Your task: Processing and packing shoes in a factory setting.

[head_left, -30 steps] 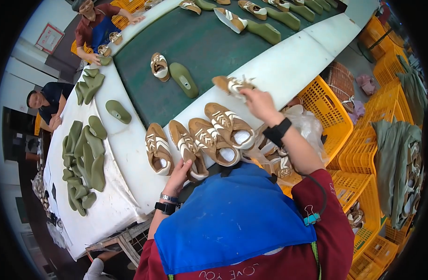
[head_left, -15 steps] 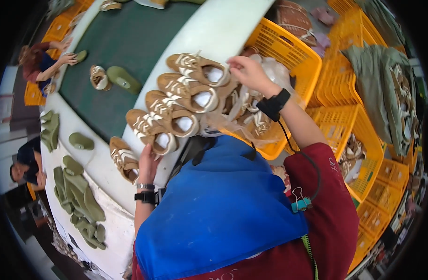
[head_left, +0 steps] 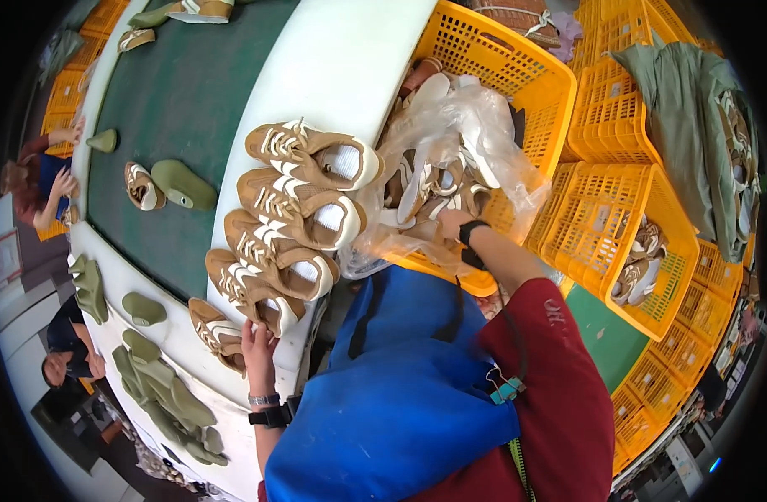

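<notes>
A row of tan sneakers with white stripes and laces (head_left: 316,156) lies on the white table rim, heels toward me. At its near end, the fingers of my left hand (head_left: 259,351) are closed at the heel of one tan sneaker (head_left: 251,289). Another sneaker (head_left: 218,333) lies just left of that hand. My right hand (head_left: 455,222) reaches into a yellow crate (head_left: 555,109), among loose brown-and-white shoes (head_left: 450,177) in a clear plastic bag (head_left: 471,117). Its fingertips are hidden among the shoes.
A green belt (head_left: 199,92) runs beyond the white rim (head_left: 341,67), with a shoe (head_left: 143,186) and an olive shoe form (head_left: 184,184) on it. More olive forms (head_left: 161,385) lie at left. Yellow crates (head_left: 609,117) stand stacked at right. Two people (head_left: 40,192) are across the table.
My right hand has moved from beside the farthest sneaker's heel down into the bag of shoes in the crate. My left hand stays by the near sneakers. The view has shifted.
</notes>
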The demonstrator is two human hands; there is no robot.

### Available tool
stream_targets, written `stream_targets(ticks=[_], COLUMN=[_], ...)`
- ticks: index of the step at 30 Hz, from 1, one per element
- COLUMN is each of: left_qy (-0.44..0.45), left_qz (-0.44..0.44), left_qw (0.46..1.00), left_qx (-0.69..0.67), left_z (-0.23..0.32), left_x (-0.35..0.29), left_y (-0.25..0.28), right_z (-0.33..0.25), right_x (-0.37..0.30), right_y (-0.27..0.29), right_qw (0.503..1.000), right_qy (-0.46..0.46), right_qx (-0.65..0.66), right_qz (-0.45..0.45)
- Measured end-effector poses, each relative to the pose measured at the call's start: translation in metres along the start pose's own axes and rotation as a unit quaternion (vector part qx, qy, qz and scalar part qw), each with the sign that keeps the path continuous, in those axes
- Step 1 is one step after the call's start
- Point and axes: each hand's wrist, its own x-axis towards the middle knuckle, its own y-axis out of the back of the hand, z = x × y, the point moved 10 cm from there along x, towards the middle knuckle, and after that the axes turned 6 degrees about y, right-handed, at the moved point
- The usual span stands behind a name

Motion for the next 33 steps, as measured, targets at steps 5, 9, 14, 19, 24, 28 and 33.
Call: stream_targets(ticks=[5,9,14,19,24,28,33], left_qy=[0.08,-0.085,-0.285,-0.417,-0.336,-0.248,-0.187], left_qz=[-0.055,-0.116,-0.174,-0.492,-0.783,-0.786,-0.755], left_qw=[0.971,0.86,0.769,0.649,0.475,0.527,0.596], left_qx=[0.219,0.489,0.545,0.405,0.219,0.205,0.201], left_z=[0.002,0.06,0.161,0.192,0.155,0.147,0.157], left_x=[-0.016,-0.045,-0.107,-0.218,-0.281,-0.257,-0.219], left_y=[-0.016,-0.065,-0.178,-0.276,-0.289,-0.288,-0.271], right_z=[-0.041,-0.062,-0.087,-0.04,-0.072,-0.108,-0.009], right_x=[0.01,-0.024,-0.08,-0.122,-0.088,-0.11,-0.03], right_y=[0.133,0.263,0.371,0.466,0.388,0.218,0.043], right_qw=[0.974,0.958,0.904,0.83,0.953,0.956,0.963], right_qy=[0.202,0.116,0.168,0.118,0.143,0.093,0.105], right_qx=[0.063,0.235,0.329,0.363,0.261,0.225,-0.223], right_qz=[0.08,0.119,0.215,0.407,0.065,-0.161,-0.107])
